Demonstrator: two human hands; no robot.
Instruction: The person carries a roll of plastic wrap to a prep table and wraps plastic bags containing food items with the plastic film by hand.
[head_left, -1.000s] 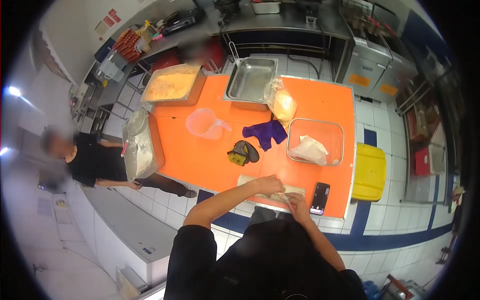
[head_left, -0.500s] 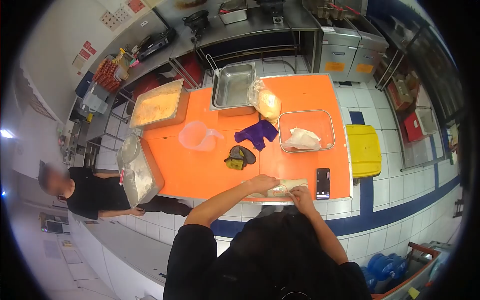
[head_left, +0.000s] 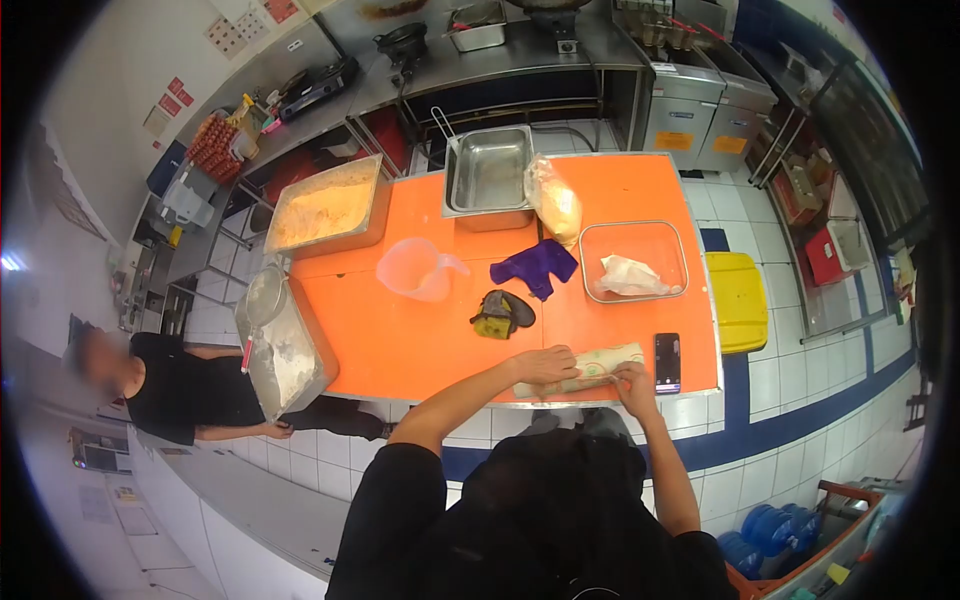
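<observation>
A pale, cylindrical plastic-wrapped roll (head_left: 606, 360) with faint green and red print lies along the front edge of the orange table (head_left: 440, 350). My left hand (head_left: 546, 366) is curled over its left part, holding it down against the tabletop. At the lower right side of the roll, my right hand (head_left: 634, 388) has thumb and fingers pinched on its edge. Exactly what the right fingertips grip is too small to see. A phone (head_left: 667, 363) lies just right of the roll. Beyond my left hand are a grey-and-yellow pouch (head_left: 500, 314) and a purple cloth (head_left: 538, 268).
A wire-rimmed basket (head_left: 598, 297) holds a white bag (head_left: 632, 276). Further back are a bag of yellowish crumbs (head_left: 556, 208), a metal pan (head_left: 485, 213), a crumb tray (head_left: 375, 222) and a clear jug (head_left: 415, 272). A person (head_left: 180, 385) stands left beside a flour container (head_left: 318, 350).
The roll now lies more slanted, its right end further from me, with both hands still on it. The whole view has shifted slightly, placing the table further right.
</observation>
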